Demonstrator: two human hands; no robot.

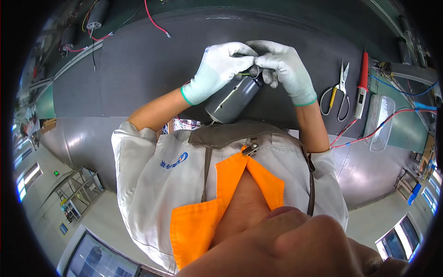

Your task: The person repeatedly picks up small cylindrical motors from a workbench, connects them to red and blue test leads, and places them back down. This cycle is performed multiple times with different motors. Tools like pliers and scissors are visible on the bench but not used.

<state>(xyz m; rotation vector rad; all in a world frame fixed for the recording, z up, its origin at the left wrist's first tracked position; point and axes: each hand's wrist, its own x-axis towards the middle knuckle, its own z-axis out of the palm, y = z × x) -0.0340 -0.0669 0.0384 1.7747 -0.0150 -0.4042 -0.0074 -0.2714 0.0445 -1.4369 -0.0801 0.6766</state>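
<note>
A dark grey cylindrical motor [234,99] lies tilted at the table's near edge, its upper end under my gloved fingers. My left hand [224,68] is closed in a pinch at that end, and a short green-yellow wire [244,74] shows just below its fingertips. Meeting it fingertip to fingertip, my right hand [285,68] is also closed, with its lower fingers curled beside the motor's end. What the two pinches hold is hidden by the fingers. Both white gloves have darkened fingertips.
To the right lie scissors [340,91], a red-handled tool [363,78] with a red cable, and a clear plastic tray [380,122]. More motors [98,15] with loose wires stand at the far left. A red wire [157,24] hangs over the dark tabletop [134,60].
</note>
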